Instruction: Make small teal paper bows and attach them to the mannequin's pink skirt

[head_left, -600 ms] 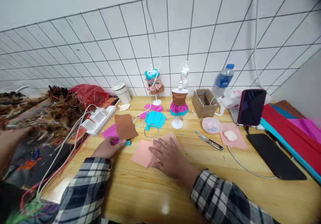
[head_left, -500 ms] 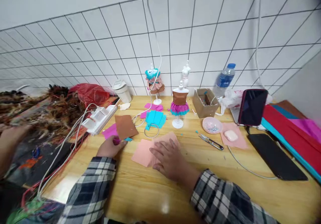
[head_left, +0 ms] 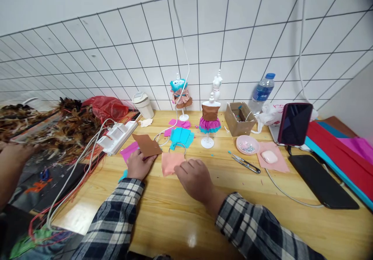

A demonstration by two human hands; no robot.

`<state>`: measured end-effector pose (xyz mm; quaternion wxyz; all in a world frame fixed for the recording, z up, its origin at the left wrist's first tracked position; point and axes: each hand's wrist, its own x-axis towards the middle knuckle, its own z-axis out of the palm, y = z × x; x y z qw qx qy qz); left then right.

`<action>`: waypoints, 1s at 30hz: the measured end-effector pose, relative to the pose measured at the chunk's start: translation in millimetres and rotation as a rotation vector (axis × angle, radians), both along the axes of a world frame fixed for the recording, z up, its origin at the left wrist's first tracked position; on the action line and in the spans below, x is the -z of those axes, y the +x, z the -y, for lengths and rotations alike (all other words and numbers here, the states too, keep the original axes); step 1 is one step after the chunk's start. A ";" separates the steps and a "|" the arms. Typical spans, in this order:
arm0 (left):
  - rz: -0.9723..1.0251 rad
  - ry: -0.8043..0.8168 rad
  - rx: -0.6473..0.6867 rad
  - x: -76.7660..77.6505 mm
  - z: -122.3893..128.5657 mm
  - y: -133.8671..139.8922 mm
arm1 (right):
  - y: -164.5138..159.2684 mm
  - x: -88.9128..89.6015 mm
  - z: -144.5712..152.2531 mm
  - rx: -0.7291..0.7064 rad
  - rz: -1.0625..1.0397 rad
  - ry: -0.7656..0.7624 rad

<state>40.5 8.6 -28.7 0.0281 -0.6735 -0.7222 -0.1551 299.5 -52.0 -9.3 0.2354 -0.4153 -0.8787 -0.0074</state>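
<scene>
Fingers of the right hand are closed on the right edge of the peach fabric, located between both hands over the bench. The left hand touches the brown sheet; whether it grips the sheet cannot be determined. Turquoise pieces lie beyond the peach fabric, left of the mannequin in a brown top.
</scene>
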 end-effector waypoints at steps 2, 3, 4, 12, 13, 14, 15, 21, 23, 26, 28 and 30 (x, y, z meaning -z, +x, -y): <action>0.000 0.064 0.030 0.4 2.0 7.0 | -3.1 -4.7 -15.7 0.098 -0.067 0.030; -0.008 0.101 0.047 0.3 2.6 10.1 | -4.6 -5.6 -22.3 0.132 -0.095 0.022; -0.022 0.135 0.068 -0.2 2.6 12.5 | -5.9 -5.3 -27.3 0.151 -0.117 0.003; 0.017 0.208 -0.029 -6.6 -28.6 14.4 | 2.2 5.8 -11.3 -0.032 -0.162 -0.091; 0.020 0.188 -0.023 -5.7 -33.5 14.6 | 6.9 5.4 -3.7 -0.055 -0.176 -0.103; 0.021 0.179 -0.024 -4.4 -37.3 14.7 | 12.8 4.9 5.0 -0.082 -0.189 -0.117; 0.024 0.179 -0.032 -2.9 -40.0 14.3 | 20.0 4.8 14.7 -0.103 -0.207 -0.136; 0.102 0.361 -0.196 2.1 -37.4 2.5 | 72.2 18.3 59.6 -0.037 -0.290 -0.316; 0.151 0.442 -0.245 0.8 -35.3 -0.4 | 82.8 25.5 58.0 0.013 -0.325 -0.373; 0.222 0.520 -0.266 -4.2 -32.2 0.8 | 88.1 33.9 45.2 0.117 -0.366 -0.411; 0.267 0.515 -0.215 -9.2 -28.2 5.8 | 87.7 37.2 37.4 0.171 -0.391 -0.409; 0.312 0.465 -0.110 -14.1 -21.5 15.1 | 87.1 39.0 33.4 0.189 -0.416 -0.401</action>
